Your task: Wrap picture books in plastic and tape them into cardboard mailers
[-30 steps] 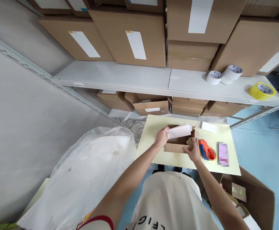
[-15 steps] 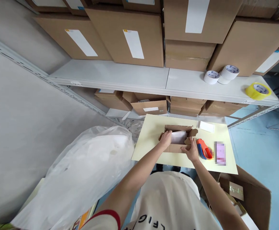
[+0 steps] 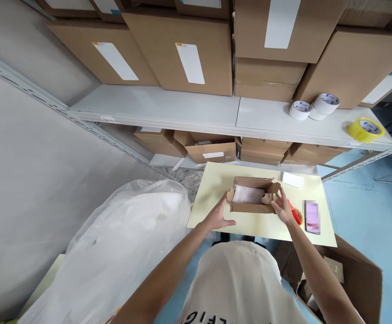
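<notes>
A small open cardboard box [image 3: 254, 208] stands on the pale yellow tabletop, with a whitish, flat wrapped item [image 3: 248, 195] lying inside it. My left hand [image 3: 217, 217] is open at the box's left end, thumb stretched out and fingertips close to the left flap [image 3: 230, 195]. At the right end, my right hand [image 3: 284, 209] has its fingers spread beside the right flap [image 3: 269, 198]; whether it touches the flap I cannot tell. Partly hidden behind that hand is a red tape dispenser [image 3: 296, 215].
On the yellow table [image 3: 209, 180] are a white packet [image 3: 292, 179] and a phone-like purple item [image 3: 312, 218], blurred. White tape rolls [image 3: 300, 110] and a yellow roll [image 3: 365, 130] sit on the shelf [image 3: 196, 108]. A big plastic bag [image 3: 122, 243] bulges at left; a large carton [image 3: 361, 279] stands at lower right.
My left hand has come out of the box and drawn back left, its fingers opening. My right hand has shifted right and up along the box's end. The inner item now shows more fully.
</notes>
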A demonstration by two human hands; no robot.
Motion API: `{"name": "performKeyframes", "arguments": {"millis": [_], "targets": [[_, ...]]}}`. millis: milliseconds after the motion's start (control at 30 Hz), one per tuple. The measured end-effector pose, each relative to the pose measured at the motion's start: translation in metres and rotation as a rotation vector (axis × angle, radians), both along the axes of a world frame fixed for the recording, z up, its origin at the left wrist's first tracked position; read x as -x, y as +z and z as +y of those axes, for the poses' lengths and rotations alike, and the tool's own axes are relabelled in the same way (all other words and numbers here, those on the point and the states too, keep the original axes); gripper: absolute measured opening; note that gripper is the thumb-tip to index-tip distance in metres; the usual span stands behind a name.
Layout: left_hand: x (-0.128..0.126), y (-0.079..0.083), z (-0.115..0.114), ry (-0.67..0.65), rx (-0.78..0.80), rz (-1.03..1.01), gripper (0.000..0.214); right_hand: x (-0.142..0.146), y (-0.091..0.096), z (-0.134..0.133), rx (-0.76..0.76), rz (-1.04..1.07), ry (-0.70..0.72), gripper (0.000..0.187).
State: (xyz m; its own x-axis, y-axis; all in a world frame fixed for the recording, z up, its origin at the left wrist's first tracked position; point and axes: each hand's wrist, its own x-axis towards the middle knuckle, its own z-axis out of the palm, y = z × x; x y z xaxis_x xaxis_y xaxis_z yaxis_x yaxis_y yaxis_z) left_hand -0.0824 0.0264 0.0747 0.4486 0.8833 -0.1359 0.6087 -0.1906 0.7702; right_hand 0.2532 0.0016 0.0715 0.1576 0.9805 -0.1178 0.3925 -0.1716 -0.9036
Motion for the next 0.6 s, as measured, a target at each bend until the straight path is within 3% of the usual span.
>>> {"name": "performKeyframes", "arguments": {"millis": [67, 133, 233, 333, 400, 500, 600], "targets": [[-0.007, 0.000, 0.002, -0.120, -0.034, 0.024, 0.134, -0.006, 0.007, 0.007, -0.010, -0.105, 0.197, 0.077], [-0.014, 0.001, 0.006, -0.196, -0.061, 0.069, 0.124, -0.013, 0.011, 0.012, -0.008, -0.230, 0.365, 0.068], [-0.018, 0.001, 0.014, -0.241, -0.107, 0.116, 0.083, -0.022, 0.014, 0.015, 0.030, -0.362, 0.523, 0.062], [-0.016, 0.000, 0.020, -0.212, -0.136, 0.071, 0.045, -0.027, 0.016, 0.014, 0.057, -0.425, 0.595, 0.063], [-0.017, -0.001, 0.023, -0.145, -0.121, -0.005, 0.032, -0.026, 0.015, 0.012, 0.023, -0.423, 0.560, 0.053], [-0.024, -0.006, 0.027, 0.094, -0.053, -0.119, 0.029, -0.020, 0.009, 0.015, -0.038, -0.386, 0.364, 0.035], [-0.034, -0.014, 0.033, 0.365, 0.003, -0.202, 0.047, -0.015, -0.001, 0.028, -0.082, -0.351, 0.167, 0.046]]}}
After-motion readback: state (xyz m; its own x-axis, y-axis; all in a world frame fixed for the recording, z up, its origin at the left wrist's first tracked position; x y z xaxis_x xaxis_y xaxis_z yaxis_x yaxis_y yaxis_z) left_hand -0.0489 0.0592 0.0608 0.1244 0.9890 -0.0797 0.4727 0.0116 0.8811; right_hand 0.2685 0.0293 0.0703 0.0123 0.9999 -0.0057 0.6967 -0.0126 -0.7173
